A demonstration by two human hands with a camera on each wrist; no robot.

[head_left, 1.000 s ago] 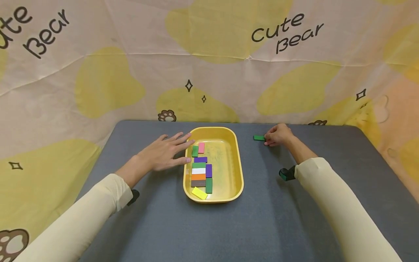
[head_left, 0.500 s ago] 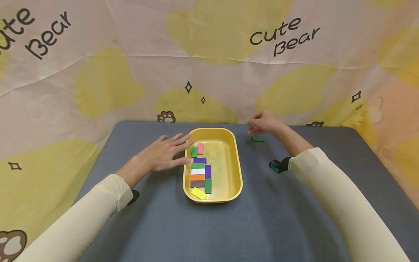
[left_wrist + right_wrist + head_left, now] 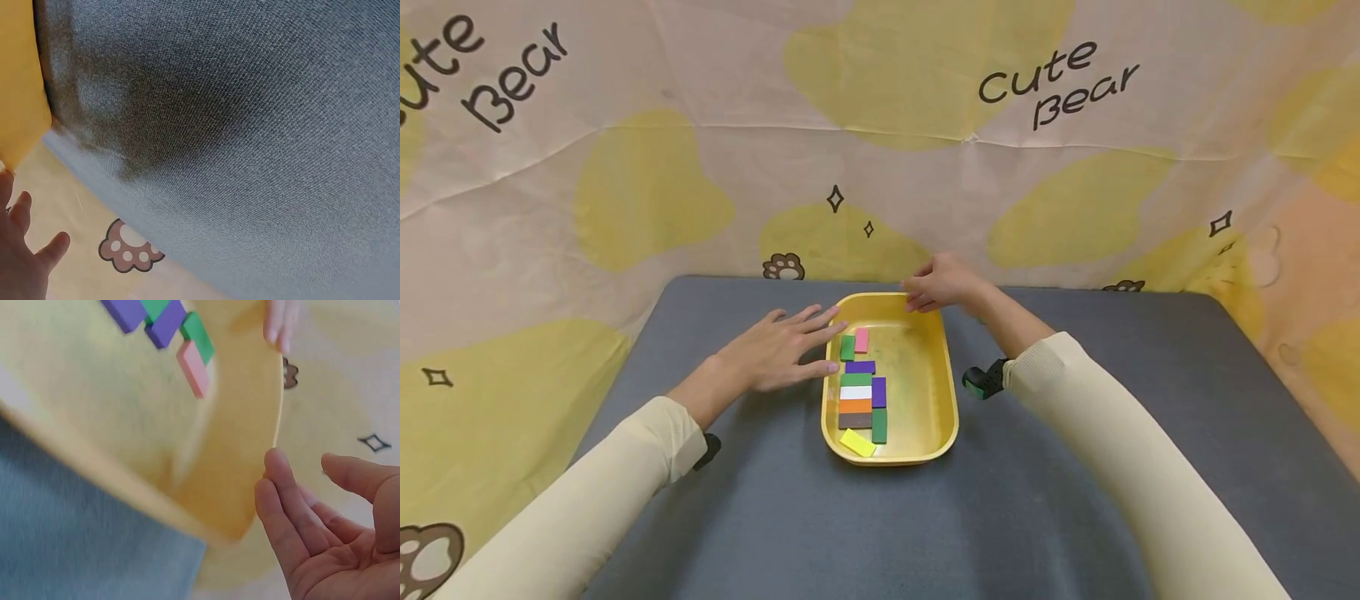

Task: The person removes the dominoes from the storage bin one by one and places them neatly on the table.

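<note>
Left hand (image 3: 778, 346), at the yellow tray's (image 3: 917, 392) ten o'clock, and right hand (image 3: 946, 282), at one, hiding some rim, look empty, fingers loose; coloured blocks (image 3: 855, 392) lie inside, seven to eleven.

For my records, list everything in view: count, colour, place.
Table: 1, grey, centre
Backdrop: 1, cream and yellow, behind
Tray: 1, yellow, on table
Green blocks: 3, green, in tray
Purple blocks: 2, purple, in tray
Pink block: 1, pink, in tray
White block: 1, white, in tray
Orange block: 1, orange, in tray
Brownish block: 1, brownish, in tray
Yellow block: 1, yellow, in tray
Wrist devices: 2, black, flanking tray
Sleeves: 2, cream, foreground
Left hand: 1, bare, at tray's left rim
Right hand: 1, bare, at tray's far rim
</note>
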